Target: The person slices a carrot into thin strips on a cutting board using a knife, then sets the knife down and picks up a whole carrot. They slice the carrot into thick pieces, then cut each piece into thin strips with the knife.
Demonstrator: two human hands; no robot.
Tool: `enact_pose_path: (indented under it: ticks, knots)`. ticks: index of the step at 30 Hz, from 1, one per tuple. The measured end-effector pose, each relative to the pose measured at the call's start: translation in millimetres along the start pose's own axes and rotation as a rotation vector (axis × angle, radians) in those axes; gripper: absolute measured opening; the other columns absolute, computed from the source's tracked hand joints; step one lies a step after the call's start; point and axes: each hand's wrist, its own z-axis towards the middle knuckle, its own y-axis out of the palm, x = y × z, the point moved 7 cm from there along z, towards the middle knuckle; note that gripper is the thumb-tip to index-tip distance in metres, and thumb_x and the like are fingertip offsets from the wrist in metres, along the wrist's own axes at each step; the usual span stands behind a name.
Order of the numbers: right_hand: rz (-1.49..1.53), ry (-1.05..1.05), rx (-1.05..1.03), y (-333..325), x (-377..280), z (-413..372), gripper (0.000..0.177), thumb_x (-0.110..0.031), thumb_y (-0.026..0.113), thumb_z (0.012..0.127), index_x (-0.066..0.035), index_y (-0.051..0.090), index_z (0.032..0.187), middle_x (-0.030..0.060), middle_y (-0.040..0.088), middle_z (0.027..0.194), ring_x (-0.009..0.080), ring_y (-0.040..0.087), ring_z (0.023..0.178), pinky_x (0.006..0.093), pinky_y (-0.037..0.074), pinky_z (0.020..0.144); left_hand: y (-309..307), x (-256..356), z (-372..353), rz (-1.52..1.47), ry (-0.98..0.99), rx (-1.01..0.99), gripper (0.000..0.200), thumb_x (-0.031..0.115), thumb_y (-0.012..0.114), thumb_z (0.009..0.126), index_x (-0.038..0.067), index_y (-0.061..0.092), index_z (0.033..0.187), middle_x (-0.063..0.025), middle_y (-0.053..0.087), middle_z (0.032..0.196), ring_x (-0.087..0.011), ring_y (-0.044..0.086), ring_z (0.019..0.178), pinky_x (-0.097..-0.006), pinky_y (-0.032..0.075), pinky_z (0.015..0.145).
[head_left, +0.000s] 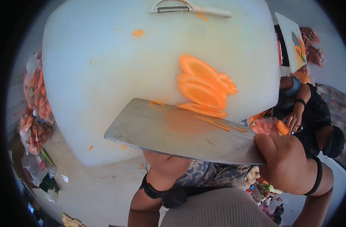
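Observation:
A broad metal cleaver (173,132) lies slanted over the near edge of the white cutting board (104,75), thin orange shreds stuck to its blade. Wrapped round its handle end, at the right, is my right hand (281,157). Below the blade is my left hand (167,164); the cleaver hides its fingers, so what they hold, if anything, does not show. Just beyond the blade, overlapping oval carrot slices (203,89) lie on the board. A white peeler (207,10) rests at the board's far edge.
Bags of carrots (38,94) stand on the floor at the left. At the right, a co-worker's hand (294,120) is by a carrot (282,127). Behind that person is another white board (290,41) with a knife and orange pieces. Small carrot scraps (137,33) dot my board.

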Motion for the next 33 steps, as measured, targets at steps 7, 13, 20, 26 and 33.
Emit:
enact_pose_path:
  ticks: [7, 13, 20, 26, 33]
  knots:
    - [-0.025, -0.011, 0.013, -2.7, -4.2, 4.0, 0.017, -0.008, 0.062, 0.071, -0.003, 0.048, 0.080, 0.0092, 0.049, 0.058, 0.0234, 0.055, 0.045, 0.0374, 0.042, 0.039, -1.4, 4.9, 10.8, -0.098, -0.100, 0.062, 0.023, 0.002, 0.073, 0.068, 0.007, 0.073, 0.090, -0.0095, 0.070, 0.097, -0.0313, 0.066, 0.087, -0.0373, 0.052, 0.079]
    - [0.088, -0.002, 0.043, 8.4, -2.0, 25.0, 0.013, -0.008, 0.060, 0.078, -0.002, 0.049, 0.081, 0.0114, 0.056, 0.057, 0.0272, 0.062, 0.053, 0.0386, 0.047, 0.044, 0.0, 21.2, 19.5, 0.174, 0.126, 0.101, 0.026, -0.004, 0.067, 0.063, 0.004, 0.073, 0.087, -0.0080, 0.067, 0.099, -0.0297, 0.063, 0.091, -0.0357, 0.051, 0.080]
    - [0.142, -0.075, 0.187, 21.4, -4.8, 65.7, 0.013, -0.006, 0.062, 0.078, -0.001, 0.052, 0.084, 0.0146, 0.060, 0.058, 0.0304, 0.063, 0.054, 0.0400, 0.049, 0.048, 2.4, 23.5, 25.6, 0.222, 0.175, 0.158, 0.021, -0.004, 0.066, 0.065, 0.002, 0.072, 0.084, -0.0090, 0.067, 0.093, -0.0279, 0.063, 0.086, -0.0345, 0.052, 0.077]
    - [0.086, -0.075, 0.213, 23.2, -13.2, 59.6, 0.014, -0.002, 0.062, 0.074, 0.000, 0.052, 0.084, 0.0139, 0.061, 0.058, 0.0324, 0.065, 0.057, 0.0402, 0.051, 0.051, -2.6, 24.0, 26.9, 0.222, 0.204, 0.203, 0.018, -0.004, 0.067, 0.065, 0.002, 0.070, 0.081, -0.0088, 0.065, 0.087, -0.0280, 0.062, 0.081, -0.0350, 0.051, 0.073]
    - [0.102, 0.004, 0.235, 40.7, 14.7, 24.0, 0.012, -0.004, 0.061, 0.077, 0.000, 0.053, 0.085, 0.0162, 0.062, 0.062, 0.0325, 0.064, 0.057, 0.0413, 0.051, 0.053, -3.7, 26.4, 27.8, 0.221, 0.228, 0.210, 0.015, -0.003, 0.066, 0.066, 0.003, 0.069, 0.079, -0.0081, 0.064, 0.085, -0.0278, 0.062, 0.083, -0.0353, 0.051, 0.072]
